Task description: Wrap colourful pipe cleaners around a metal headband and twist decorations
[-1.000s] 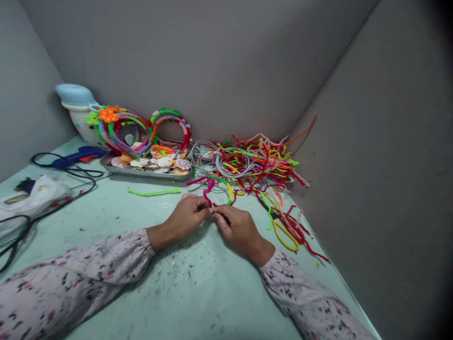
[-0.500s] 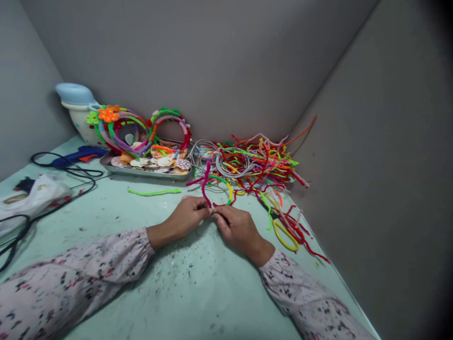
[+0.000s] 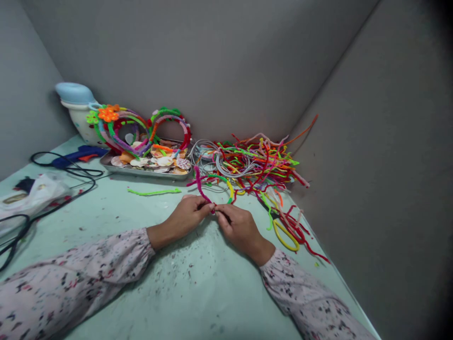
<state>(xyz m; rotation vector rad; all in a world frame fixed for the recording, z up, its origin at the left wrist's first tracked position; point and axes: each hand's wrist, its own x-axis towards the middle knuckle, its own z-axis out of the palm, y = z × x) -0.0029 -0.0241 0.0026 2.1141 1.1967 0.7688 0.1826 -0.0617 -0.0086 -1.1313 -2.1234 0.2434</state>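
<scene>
Between my fingertips, over the middle of the table, is a magenta pipe cleaner (image 3: 200, 185), its free end sticking up and leaning left. My left hand (image 3: 189, 213) pinches it between thumb and fingers. Close against it, my right hand (image 3: 240, 229) is pinched on the same pipe cleaner; the exact grip is hidden by the fingers. Just behind the hands runs a ring wrapped in green and yellow pipe cleaner (image 3: 230, 190), partly covered by my hands, so I cannot tell whether it is being held too.
A metal tray (image 3: 145, 173) of shells holds up colourful wrapped hoops (image 3: 170, 113). Right of it lies a heap of pipe cleaners (image 3: 262, 158) with grey wire loops. Yellow-handled scissors (image 3: 286, 236), a lime pipe cleaner (image 3: 154, 192), a black cable (image 3: 71, 200) and a plastic bag (image 3: 42, 191) lie around.
The magenta pipe cleaner's upright end has swung left and tilts more. My fingertips have shifted slightly, both hands staying in nearly the same place.
</scene>
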